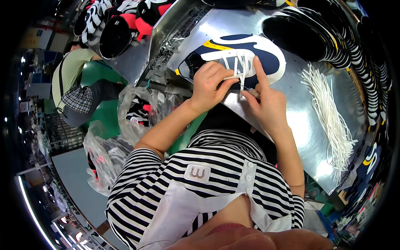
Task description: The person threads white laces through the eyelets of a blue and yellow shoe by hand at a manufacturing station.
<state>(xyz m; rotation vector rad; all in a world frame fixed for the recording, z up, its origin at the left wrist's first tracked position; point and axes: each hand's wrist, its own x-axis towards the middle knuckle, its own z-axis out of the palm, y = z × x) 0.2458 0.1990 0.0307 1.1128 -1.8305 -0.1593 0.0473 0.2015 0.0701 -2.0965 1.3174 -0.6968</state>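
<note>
A flat shoe upper [266, 58] in navy and white with a yellow strip lies on the metal tabletop in front of me. White lace [236, 62] crisscrosses its middle opening. My left hand [210, 83] rests at the upper's near edge, thumb and fingertips pinching the lace. My right hand [266, 98] is on the other side, its index finger stretched over the white toe part. Its thumb and other fingers are closed near a hanging lace end, around a thin dark tool whose kind I cannot make out.
A bundle of white laces [329, 116] lies on the metal table [298, 121] to the right. Stacked black uppers [300, 35] stand behind it. More black, white and pink uppers [118, 35] sit at the far left. Plastic bags [104, 154] and a seated co-worker [73, 83] are on the left.
</note>
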